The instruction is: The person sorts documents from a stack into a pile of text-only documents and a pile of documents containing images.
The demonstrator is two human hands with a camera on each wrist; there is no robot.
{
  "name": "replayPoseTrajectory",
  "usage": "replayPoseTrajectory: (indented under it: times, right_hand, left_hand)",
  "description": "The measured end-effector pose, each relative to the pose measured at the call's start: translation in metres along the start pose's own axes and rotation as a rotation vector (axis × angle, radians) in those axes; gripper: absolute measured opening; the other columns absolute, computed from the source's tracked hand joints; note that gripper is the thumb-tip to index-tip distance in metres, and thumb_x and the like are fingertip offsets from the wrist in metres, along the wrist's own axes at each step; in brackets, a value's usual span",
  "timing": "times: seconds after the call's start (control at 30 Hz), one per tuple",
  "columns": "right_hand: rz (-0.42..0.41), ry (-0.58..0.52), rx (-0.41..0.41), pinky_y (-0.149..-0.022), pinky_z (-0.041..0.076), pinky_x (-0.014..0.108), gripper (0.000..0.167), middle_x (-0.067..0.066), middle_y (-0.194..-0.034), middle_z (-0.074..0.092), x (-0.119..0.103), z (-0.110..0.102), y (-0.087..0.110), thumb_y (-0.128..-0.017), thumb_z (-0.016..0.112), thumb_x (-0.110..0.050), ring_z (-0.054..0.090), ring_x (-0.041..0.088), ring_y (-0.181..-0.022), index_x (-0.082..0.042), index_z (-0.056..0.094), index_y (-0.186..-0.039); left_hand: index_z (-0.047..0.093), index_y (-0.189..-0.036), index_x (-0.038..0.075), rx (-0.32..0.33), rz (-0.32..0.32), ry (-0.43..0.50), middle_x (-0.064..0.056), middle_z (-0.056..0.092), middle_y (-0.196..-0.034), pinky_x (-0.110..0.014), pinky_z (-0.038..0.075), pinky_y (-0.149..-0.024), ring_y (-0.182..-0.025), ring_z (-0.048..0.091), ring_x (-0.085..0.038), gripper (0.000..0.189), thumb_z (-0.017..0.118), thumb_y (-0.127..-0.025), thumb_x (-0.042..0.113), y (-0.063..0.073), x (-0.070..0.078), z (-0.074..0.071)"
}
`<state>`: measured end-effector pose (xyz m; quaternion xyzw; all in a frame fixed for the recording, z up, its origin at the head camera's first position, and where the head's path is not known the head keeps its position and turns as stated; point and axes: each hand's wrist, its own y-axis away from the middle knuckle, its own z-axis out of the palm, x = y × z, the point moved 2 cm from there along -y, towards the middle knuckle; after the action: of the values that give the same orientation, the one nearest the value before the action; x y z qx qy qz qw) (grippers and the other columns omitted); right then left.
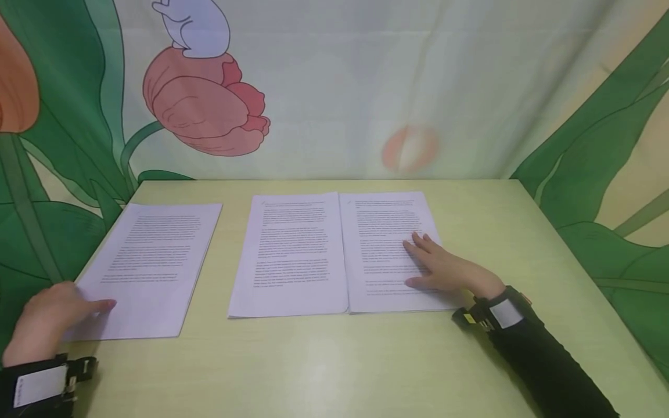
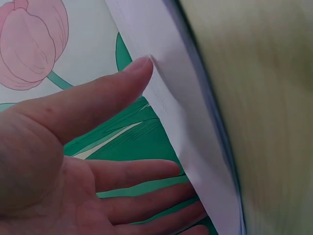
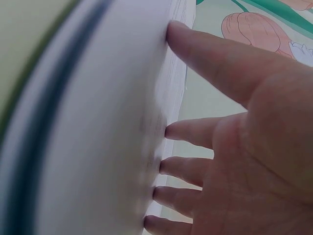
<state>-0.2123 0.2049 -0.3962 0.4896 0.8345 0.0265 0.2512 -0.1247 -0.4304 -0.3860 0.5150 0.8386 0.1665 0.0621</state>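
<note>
A stack of printed paper [image 1: 146, 307] lies at the left of the table. My left hand [image 1: 54, 310] is at its lower left edge, with the thumb [image 2: 117, 93] on the top sheet and the other fingers fairly straight along the edge. In the middle, two page stacks lie side by side like an open booklet, a left one [image 1: 292, 217] and a right one [image 1: 378, 241]. My right hand [image 1: 446, 267] rests spread on the right stack's right side. Its fingertips [image 3: 177, 131] touch the page in the right wrist view.
The pale wooden table [image 1: 324, 366] carries the papers. Behind it and at both sides hangs a curtain [image 1: 334, 104] printed with tulips, leaves and a white animal. A strip of bare tabletop separates the left stack from the middle pages.
</note>
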Motion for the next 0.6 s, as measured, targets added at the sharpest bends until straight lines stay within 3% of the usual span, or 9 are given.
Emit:
replayPoseTrajectory:
  times: [0.13,0.4,0.6]
  right_hand:
    - [0.001,0.006,0.001,-0.112,0.011,0.059,0.085,0.025,-0.156,0.003,-0.0003,0.0002,-0.0007,-0.089,0.062,-0.043,0.001,0.047,-0.142,-0.002,0.019,-0.150]
    - [0.005,0.008,0.002,-0.112,0.011,0.059,0.085,0.024,-0.157,0.004,0.0019,0.0011,-0.0019,-0.089,0.061,-0.045,0.001,0.046,-0.143,-0.003,0.020,-0.150]
    - [0.015,0.008,-0.008,-0.112,0.011,0.059,0.087,0.022,-0.157,0.002,0.0048,0.0037,-0.0035,-0.088,0.062,-0.046,-0.001,0.044,-0.143,-0.005,0.018,-0.151]
  left_hand:
    - [0.048,-0.089,-0.022,-0.032,-0.014,0.001,-0.017,0.046,-0.068,-0.034,0.037,-0.058,-0.068,0.046,-0.029,0.071,0.072,-0.077,0.044,-0.0016,-0.0009,-0.0002]
    - [0.042,-0.100,-0.030,-0.063,-0.063,-0.042,-0.036,0.046,-0.088,-0.052,0.041,-0.077,-0.086,0.041,-0.046,0.088,0.070,-0.076,0.050,-0.0030,-0.0009,-0.0033]
    - [0.043,-0.096,-0.025,-0.009,-0.058,0.020,-0.028,0.048,-0.078,-0.043,0.039,-0.065,-0.077,0.044,-0.040,0.085,0.075,-0.071,0.049,-0.0027,-0.0028,-0.0024]
